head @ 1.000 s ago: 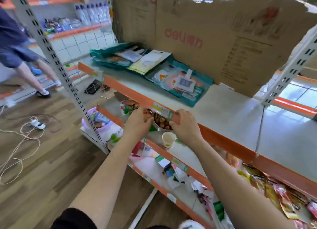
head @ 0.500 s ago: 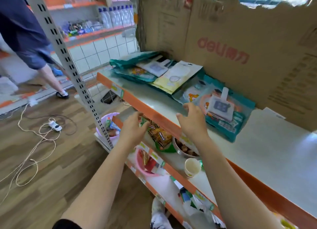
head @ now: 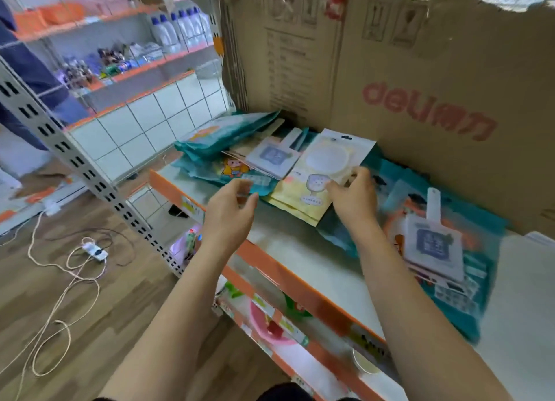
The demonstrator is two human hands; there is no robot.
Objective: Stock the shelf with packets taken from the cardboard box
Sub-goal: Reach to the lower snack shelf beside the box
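Note:
Several flat packets lie on the grey shelf (head: pixel 300 259) with its orange front edge. A pale yellow packet (head: pixel 315 178) lies in the middle, partly over teal packets (head: pixel 222 133) at the left. More teal packets with a white card on top (head: pixel 432 244) lie at the right. My right hand (head: pixel 354 196) rests on the yellow packet's right edge, fingers curled onto it. My left hand (head: pixel 231 214) hovers over the shelf's front edge with loosely bent fingers, holding nothing. A big cardboard sheet (head: pixel 420 70) with red lettering stands behind the packets.
A perforated grey upright (head: pixel 81 172) stands left of the shelf. Lower shelves hold a pink bowl (head: pixel 270 325), a paper cup (head: pixel 363 364) and snack packets. Cables and a power strip (head: pixel 94 250) lie on the wooden floor. Another person's leg (head: pixel 33 79) is at far left.
Both my hands rose from the lower shelf level onto the top shelf. My right hand reached forward onto the yellow packet; the view moved closer and up.

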